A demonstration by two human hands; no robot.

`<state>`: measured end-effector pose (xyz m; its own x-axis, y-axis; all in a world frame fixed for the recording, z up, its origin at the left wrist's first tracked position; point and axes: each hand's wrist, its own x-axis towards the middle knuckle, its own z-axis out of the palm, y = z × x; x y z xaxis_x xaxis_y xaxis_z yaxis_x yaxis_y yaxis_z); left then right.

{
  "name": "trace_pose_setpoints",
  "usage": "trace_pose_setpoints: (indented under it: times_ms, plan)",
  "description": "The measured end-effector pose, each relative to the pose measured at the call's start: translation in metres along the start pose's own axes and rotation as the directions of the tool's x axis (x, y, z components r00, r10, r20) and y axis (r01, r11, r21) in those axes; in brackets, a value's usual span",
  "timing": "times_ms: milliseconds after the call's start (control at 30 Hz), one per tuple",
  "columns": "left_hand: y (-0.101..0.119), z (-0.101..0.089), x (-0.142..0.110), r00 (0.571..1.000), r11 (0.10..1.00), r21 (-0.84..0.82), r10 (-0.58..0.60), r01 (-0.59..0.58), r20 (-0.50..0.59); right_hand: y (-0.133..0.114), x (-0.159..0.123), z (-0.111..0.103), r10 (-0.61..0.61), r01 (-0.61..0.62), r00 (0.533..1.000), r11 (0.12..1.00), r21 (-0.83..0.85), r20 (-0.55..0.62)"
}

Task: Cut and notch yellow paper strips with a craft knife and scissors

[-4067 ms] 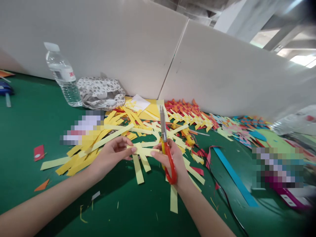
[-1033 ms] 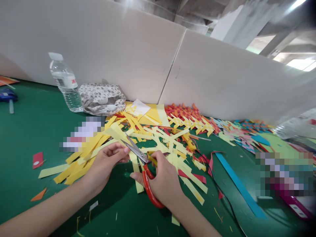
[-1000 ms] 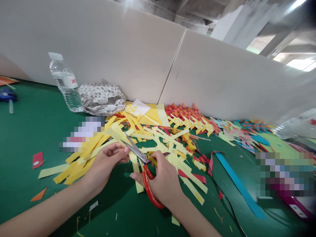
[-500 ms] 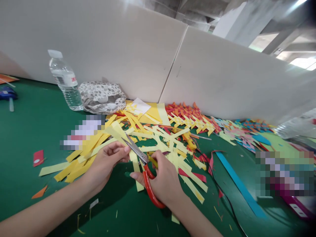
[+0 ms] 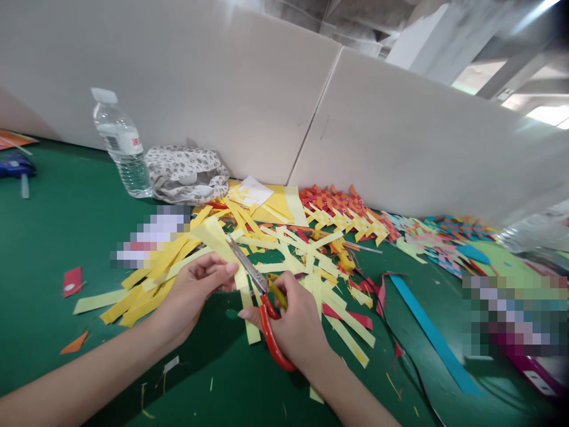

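Note:
My right hand (image 5: 296, 323) grips red-handled scissors (image 5: 262, 302), blades pointing up and left and nearly closed on a pale yellow paper strip (image 5: 222, 243). My left hand (image 5: 195, 290) pinches that same strip just left of the blades, fingers pressed together. Both hands hover over a heap of yellow paper strips (image 5: 284, 255) on the green table (image 5: 66, 237).
A water bottle (image 5: 122, 145) and a patterned cloth pouch (image 5: 186, 172) stand by the white partition. Woven red-and-yellow paper pieces (image 5: 347, 213) and multicoloured ones (image 5: 435, 243) lie to the right. A blue strip (image 5: 427, 323), a black cable (image 5: 400, 344) and a blue tool (image 5: 18, 169) are nearby.
Four seconds ago the scissors pointed upward while both hands held a folded strip. Since then the blades swung left onto the strip; over the last second the blades closed slightly.

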<state>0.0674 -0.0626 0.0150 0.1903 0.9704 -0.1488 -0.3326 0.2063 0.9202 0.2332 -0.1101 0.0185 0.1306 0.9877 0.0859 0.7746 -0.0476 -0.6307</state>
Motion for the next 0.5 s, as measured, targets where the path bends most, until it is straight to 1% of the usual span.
trace_pose_setpoints:
  times_ms: [67, 133, 200, 300, 400, 500]
  plan:
    - [-0.001, 0.000, -0.001, 1.000, 1.000, 0.016, 0.002, -0.002, -0.004, 0.003, 0.001, 0.000, 0.020, -0.020, 1.000, 0.996, 0.091, 0.010]
    - [-0.003, 0.000, -0.001, 1.000, 1.000, 0.031, -0.003, 0.003, 0.002, 0.004, 0.002, -0.002, 0.036, -0.041, 0.999, 0.974, 0.221, 0.027]
    - [-0.006, 0.001, -0.001, 1.000, 0.998, 0.059, -0.022, 0.020, 0.022, 0.004, 0.004, -0.004, 0.050, -0.070, 0.997, 0.926, 0.371, 0.064]
    - [-0.011, 0.002, -0.001, 0.997, 0.992, 0.112, -0.061, 0.055, 0.056, 0.000, 0.007, -0.007, 0.052, -0.135, 0.985, 0.819, 0.557, 0.163]
    - [-0.014, 0.002, -0.001, 0.994, 0.988, 0.143, -0.075, 0.062, 0.084, -0.003, 0.009, -0.006, 0.048, -0.180, 0.974, 0.757, 0.629, 0.221]
    - [-0.015, 0.000, 0.000, 0.988, 0.986, 0.147, -0.094, 0.076, 0.120, -0.001, 0.011, -0.002, 0.053, -0.181, 0.977, 0.717, 0.673, 0.206]
